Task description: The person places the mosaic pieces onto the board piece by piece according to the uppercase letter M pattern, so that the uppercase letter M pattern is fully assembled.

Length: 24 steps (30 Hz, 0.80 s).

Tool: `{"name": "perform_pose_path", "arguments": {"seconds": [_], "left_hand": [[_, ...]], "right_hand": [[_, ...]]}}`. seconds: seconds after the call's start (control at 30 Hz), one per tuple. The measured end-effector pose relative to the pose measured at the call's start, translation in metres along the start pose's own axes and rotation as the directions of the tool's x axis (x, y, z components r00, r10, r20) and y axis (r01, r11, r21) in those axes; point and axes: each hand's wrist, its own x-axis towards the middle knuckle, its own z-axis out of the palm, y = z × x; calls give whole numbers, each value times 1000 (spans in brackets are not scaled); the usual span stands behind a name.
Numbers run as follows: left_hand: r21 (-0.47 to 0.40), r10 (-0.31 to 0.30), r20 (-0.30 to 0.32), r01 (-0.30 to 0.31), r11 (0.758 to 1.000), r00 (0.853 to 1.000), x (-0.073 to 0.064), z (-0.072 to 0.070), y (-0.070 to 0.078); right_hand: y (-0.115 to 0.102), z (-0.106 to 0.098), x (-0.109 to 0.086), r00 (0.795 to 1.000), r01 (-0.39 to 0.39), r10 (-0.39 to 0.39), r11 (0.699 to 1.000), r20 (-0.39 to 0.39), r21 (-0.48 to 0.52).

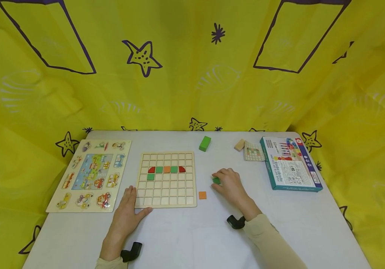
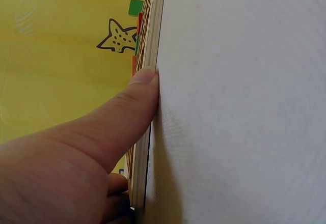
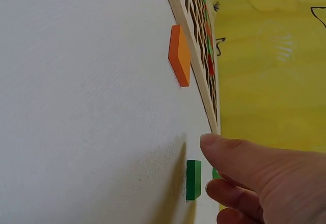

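Head view shows your left hand (image 1: 125, 216), fingers extended, touching the gridded wooden board (image 1: 166, 192); your right hand (image 1: 231, 187), thumb and fingers parted, hovers beside a thin, plain green tile (image 1: 216, 181) on the white table (image 1: 185, 239).

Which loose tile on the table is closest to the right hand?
The green tile, right at the right hand; the orange tile lies farther off, beside the gridded board.

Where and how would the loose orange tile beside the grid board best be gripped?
The orange tile is likely best pinched from above by its near and far edges: it lies flat, and the grid board sits close along its left side.
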Motion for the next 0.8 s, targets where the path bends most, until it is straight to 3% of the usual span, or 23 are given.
{"name": "perform_pose_path", "arguments": {"seconds": [0.8], "left_hand": [[-2, -6, 10, 6, 1000, 1000, 0, 0, 0]], "right_hand": [[10, 2, -4, 1000, 8, -8, 1000, -27, -10]]}}
